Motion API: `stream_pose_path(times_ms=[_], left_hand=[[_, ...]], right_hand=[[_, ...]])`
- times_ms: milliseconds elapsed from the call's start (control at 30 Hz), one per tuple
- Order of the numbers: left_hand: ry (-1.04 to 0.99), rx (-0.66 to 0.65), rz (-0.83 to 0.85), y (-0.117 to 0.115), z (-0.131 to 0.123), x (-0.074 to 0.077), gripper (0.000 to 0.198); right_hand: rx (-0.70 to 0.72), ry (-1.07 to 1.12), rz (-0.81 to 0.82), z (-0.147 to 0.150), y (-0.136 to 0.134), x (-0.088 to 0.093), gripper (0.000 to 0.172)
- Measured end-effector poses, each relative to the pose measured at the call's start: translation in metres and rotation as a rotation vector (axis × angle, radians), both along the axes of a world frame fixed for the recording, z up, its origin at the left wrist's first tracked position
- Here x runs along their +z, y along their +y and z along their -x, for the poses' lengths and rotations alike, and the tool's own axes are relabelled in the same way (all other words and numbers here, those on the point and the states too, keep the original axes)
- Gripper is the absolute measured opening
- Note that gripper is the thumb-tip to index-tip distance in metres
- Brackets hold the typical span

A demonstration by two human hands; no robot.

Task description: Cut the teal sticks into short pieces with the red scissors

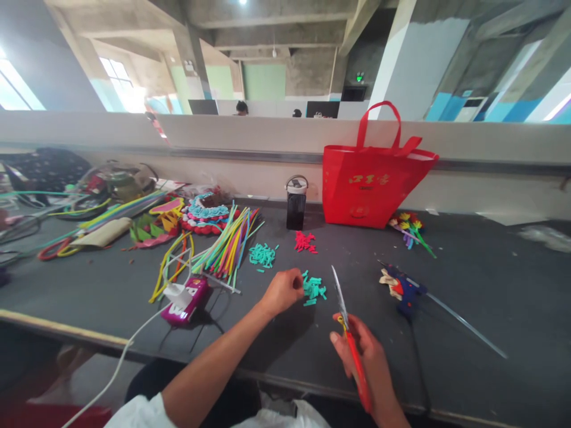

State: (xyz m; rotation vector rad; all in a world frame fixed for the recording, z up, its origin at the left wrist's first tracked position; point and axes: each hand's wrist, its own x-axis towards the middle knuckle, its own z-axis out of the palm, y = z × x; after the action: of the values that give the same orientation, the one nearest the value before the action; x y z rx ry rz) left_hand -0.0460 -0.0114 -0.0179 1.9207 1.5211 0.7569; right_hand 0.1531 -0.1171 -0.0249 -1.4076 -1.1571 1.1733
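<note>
My left hand (284,289) rests on the dark table (491,279), fingers curled and pinching at a small heap of teal pipe-cleaner bits (313,288). My right hand (364,355) grips red-handled scissors (347,328), blades together and pointing away from me toward the heap. A second teal heap (262,254) and a red heap (305,242) lie farther back.
A bundle of coloured pipe cleaners (225,245) and craft pieces lie to the left. A pink glue gun (186,300) with a white cable sits near the front. A black bottle (296,203), a red tote bag (373,176), small flowers (408,229) and a blue figure (401,287) stand behind and right.
</note>
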Motion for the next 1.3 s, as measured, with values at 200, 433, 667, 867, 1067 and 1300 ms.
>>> stream_pose_path(times_ms=[200, 433, 667, 867, 1067, 1300], left_hand=[[-0.256, 0.035, 0.044, -0.009, -0.006, -0.003, 0.015], [-0.587, 0.096, 0.135, -0.022, -0.009, 0.008, 0.026], [-0.748, 0.029, 0.110, -0.042, -0.021, 0.015, 0.037], [-0.668, -0.039, 0.028, -0.060, -0.027, 0.018, 0.036], [-0.611, 0.053, 0.068, -0.072, -0.016, 0.021, 0.023], [-0.522, 0.021, 0.024, -0.081, -0.021, 0.039, 0.013]], right_hand=[[0.081, 0.082, 0.043, -0.002, 0.008, -0.002, 0.051], [0.034, 0.109, -0.033, 0.005, 0.020, 0.016, 0.050], [-0.022, 0.133, -0.109, 0.023, 0.039, 0.026, 0.056], [-0.015, 0.079, -0.220, 0.030, 0.041, 0.022, 0.042], [-0.073, 0.117, -0.220, 0.030, 0.035, 0.023, 0.045], [-0.072, 0.120, -0.232, 0.032, 0.027, 0.023, 0.047]])
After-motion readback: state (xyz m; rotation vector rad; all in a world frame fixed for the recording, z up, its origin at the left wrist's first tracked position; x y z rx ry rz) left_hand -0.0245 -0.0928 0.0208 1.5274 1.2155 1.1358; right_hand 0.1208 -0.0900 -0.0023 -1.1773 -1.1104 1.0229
